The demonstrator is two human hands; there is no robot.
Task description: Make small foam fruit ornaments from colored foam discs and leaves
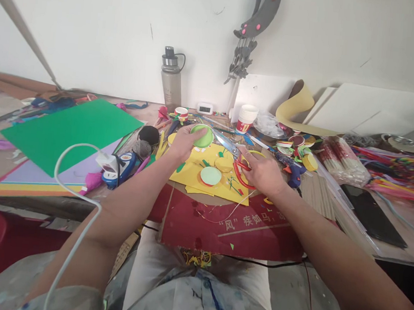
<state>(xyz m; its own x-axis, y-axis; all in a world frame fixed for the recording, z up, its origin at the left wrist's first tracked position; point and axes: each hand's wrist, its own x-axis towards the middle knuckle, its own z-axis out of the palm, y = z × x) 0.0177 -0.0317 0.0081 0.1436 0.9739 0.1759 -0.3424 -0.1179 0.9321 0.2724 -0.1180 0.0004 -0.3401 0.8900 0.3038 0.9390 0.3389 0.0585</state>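
Note:
Between the thumb and fingers of my left hand [183, 142] is a round light-green disc [201, 136], perhaps a cut-down paper cup base. My right hand [263, 170] grips the red handles of a pair of scissors [229, 145]. The metal blades point left, with their tips at the disc's right edge; whether they touch it I cannot tell. Below, a pale-green round piece with a red rim [211, 176] lies on yellow paper [191, 173], beside a round yellow piece [224, 164] and small green scraps.
A red cardboard sheet [194, 225] covers the table's front edge. Behind stand a grey bottle [171, 80] and stacked paper cups [247, 117]. Green paper [72, 130] and a power strip with a white cable [121, 170] lie left; a glue gun [294, 174] and black phone [372, 213] right.

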